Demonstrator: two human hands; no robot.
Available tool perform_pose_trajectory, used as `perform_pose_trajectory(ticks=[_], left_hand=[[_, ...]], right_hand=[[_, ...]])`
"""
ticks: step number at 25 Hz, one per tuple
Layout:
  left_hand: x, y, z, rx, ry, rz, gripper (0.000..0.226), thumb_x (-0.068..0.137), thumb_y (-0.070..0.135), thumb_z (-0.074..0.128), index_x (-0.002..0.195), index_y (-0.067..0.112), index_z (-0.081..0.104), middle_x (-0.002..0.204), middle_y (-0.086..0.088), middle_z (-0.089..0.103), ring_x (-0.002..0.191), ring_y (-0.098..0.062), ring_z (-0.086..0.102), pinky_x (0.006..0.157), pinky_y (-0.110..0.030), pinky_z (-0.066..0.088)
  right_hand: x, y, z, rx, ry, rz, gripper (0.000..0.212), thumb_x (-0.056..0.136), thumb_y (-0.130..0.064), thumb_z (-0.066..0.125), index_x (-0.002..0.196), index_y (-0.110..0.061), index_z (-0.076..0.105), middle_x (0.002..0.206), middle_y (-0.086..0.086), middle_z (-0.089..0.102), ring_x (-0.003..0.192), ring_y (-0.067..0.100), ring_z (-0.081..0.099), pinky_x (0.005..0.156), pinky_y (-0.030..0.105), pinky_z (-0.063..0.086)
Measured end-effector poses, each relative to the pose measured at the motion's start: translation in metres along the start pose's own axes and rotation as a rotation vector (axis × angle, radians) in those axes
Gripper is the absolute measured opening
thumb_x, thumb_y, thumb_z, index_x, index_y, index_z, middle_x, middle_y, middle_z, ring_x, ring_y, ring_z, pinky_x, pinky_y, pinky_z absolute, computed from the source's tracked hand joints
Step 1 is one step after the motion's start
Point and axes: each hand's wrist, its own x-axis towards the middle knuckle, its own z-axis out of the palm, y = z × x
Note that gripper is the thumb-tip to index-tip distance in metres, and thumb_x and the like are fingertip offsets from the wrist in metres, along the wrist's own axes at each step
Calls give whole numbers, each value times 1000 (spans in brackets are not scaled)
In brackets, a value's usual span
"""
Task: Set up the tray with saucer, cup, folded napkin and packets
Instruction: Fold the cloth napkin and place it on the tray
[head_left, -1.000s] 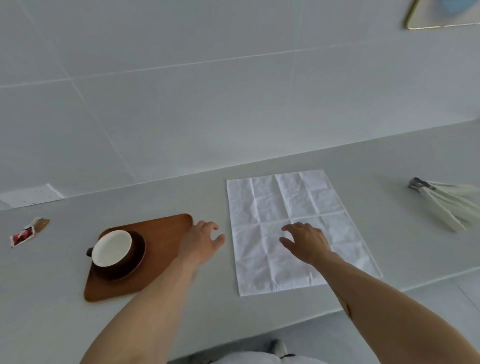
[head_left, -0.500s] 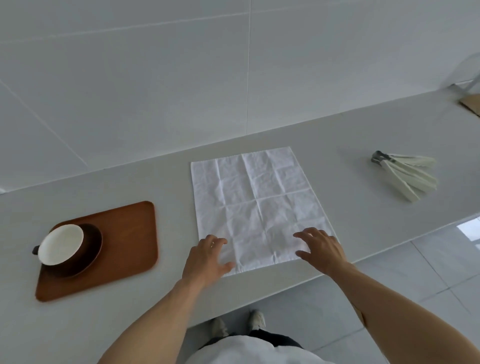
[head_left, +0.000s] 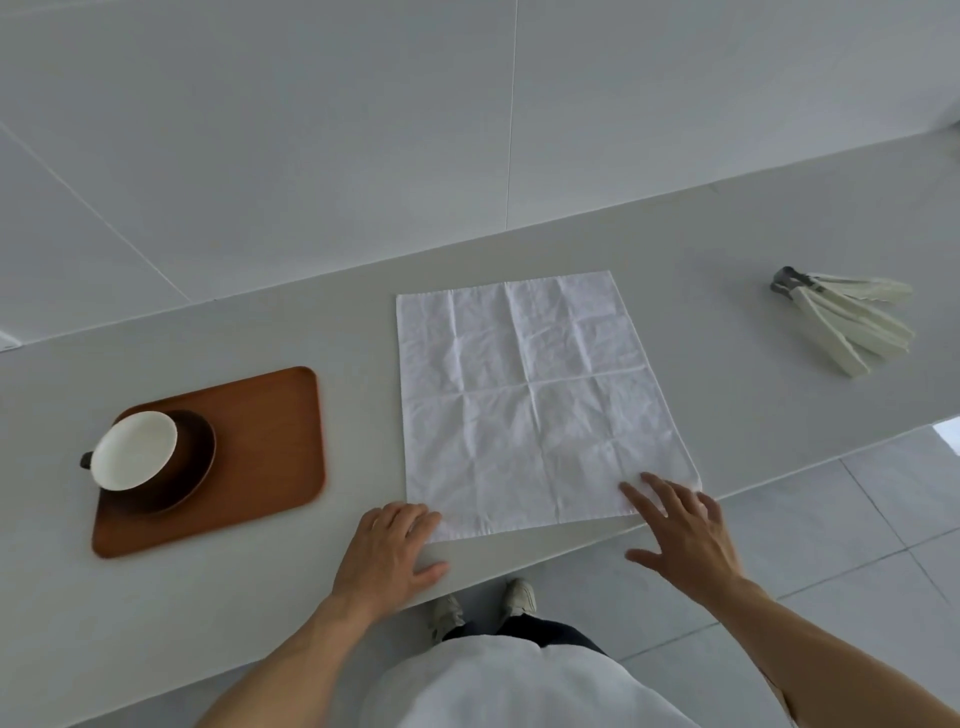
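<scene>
done: cup (head_left: 134, 450) on saucer (head_left: 182, 462) on tray (head_left: 270, 441) | left: napkin (head_left: 535, 400) unfolded, packets unseen | left hand (head_left: 387, 553), right hand (head_left: 680, 530): fingers spread at near corners

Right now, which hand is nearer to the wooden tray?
Left. The left hand rests at the napkin's near left corner, just right of the wooden tray. The right hand is at the napkin's near right corner, farther from the tray.

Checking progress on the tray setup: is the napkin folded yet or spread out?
Spread out. The napkin lies flat in one layer on the counter, only crease lines showing.
</scene>
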Motion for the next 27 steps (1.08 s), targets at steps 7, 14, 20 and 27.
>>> perform_pose_trajectory(ticks=[7,14,20,27], left_hand=[[-24,19,0,9,-19,-17,64,69,70,63,112,22,65,101,7,65,92,-18,62,83,-36,53],[-42,40,6,29,62,-16,21,79,37,72,88,20,66,81,4,61,71,-20,58,65,-32,49],[-43,50,7,15,78,50,21,83,14,45,69,19,59,68,3,57,58,-18,52,56,-29,44],[-22,11,-16,-162,91,-89,28,92,26,40,88,20,66,81,6,63,68,-17,60,55,-28,47]], right_hand=[[0,7,6,-22,282,-79,60,60,11,80,109,-20,70,97,0,68,74,24,65,83,45,46],[-5,12,-1,71,344,-158,28,62,-2,81,80,-21,73,74,-5,67,64,23,62,71,40,49],[3,16,-5,153,276,-148,19,65,-8,79,73,-19,68,63,-5,60,59,22,59,67,35,45],[39,38,-35,191,-72,-90,16,78,-17,64,90,-27,68,84,-9,65,77,18,64,67,29,42]])
